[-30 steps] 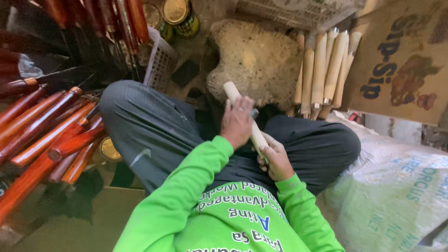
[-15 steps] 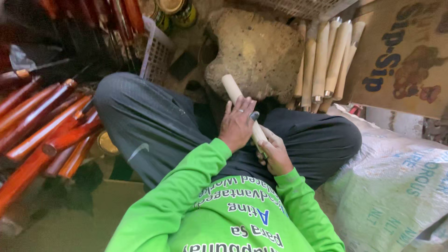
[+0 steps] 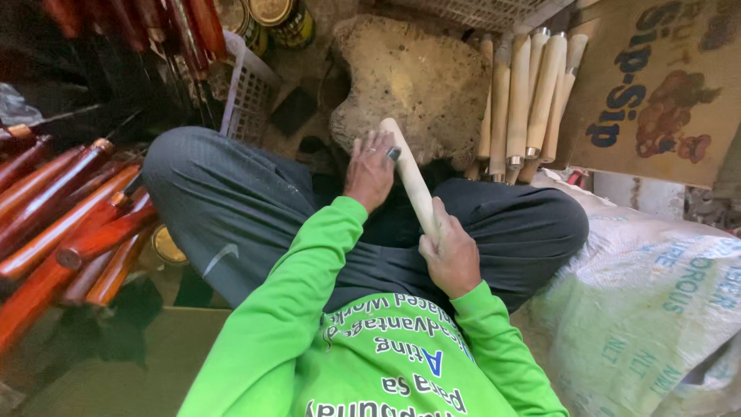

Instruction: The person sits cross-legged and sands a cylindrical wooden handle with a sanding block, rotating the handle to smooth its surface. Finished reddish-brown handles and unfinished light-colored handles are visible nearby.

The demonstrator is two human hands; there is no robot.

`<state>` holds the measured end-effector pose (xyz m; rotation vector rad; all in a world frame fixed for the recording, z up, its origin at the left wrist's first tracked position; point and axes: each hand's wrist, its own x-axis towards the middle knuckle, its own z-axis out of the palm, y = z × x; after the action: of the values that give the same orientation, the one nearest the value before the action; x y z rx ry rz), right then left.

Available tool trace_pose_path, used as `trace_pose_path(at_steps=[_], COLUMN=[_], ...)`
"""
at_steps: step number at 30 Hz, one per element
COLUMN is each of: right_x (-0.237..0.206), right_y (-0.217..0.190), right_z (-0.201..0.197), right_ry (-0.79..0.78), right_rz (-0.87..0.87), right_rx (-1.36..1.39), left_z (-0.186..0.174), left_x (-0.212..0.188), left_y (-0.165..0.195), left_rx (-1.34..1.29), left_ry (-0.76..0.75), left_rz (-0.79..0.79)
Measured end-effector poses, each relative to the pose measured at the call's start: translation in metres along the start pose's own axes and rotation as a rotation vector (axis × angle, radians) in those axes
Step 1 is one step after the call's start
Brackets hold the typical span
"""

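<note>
I sit cross-legged in grey trousers and a bright green long-sleeved shirt. My right hand [image 3: 451,259] grips the near end of a pale, unfinished wooden handle [image 3: 409,177] that slants up and away over my lap. My left hand [image 3: 370,170] lies against the handle near its far end, its fingers pinching a small dark pad [image 3: 394,154] pressed to the wood. The handle's far tip points at a rough, dusty stone block [image 3: 417,77].
Several pale wooden handles [image 3: 525,100] lean together at the upper right beside a cardboard box [image 3: 664,85]. Glossy red-brown varnished handles [image 3: 69,224] are piled at the left. A white plastic basket [image 3: 247,89] and tins [image 3: 282,15] stand at the top, a woven sack [image 3: 656,309] at the right.
My left hand has slid along the pale handle toward its far end. My right hand keeps its grip at the near end. The view has shifted slightly.
</note>
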<state>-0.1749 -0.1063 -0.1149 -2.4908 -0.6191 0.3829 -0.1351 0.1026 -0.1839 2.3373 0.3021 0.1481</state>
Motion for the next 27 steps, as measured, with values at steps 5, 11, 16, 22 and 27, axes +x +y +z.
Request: trace_pose_path(at_steps=[5,11,16,22,27], right_x=[0.003,0.002,0.002,0.014,0.017], right_y=[-0.002,-0.004,-0.005,0.006,0.007], right_z=[0.004,0.012,0.009,-0.01,-0.014], right_ry=[-0.11,-0.112,-0.042,-0.095,-0.174], right_rz=[0.117,0.091,0.061,0.254,0.609], right_rx=[-0.116,-0.154,-0.119,0.698,1.259], left_z=[0.0,0.009,0.008,0.004,-0.002], left_x=[-0.039,-0.025,0.029,0.038,0.039], left_y=[0.044,0.031,0.002,0.006,0.006], left_rx=[0.029,0.019,-0.019,-0.068,-0.074], left_ry=[-0.098,-0.031,-0.031,-0.065,-0.022], left_rz=[0.143,0.138,-0.062,-0.139,-0.118])
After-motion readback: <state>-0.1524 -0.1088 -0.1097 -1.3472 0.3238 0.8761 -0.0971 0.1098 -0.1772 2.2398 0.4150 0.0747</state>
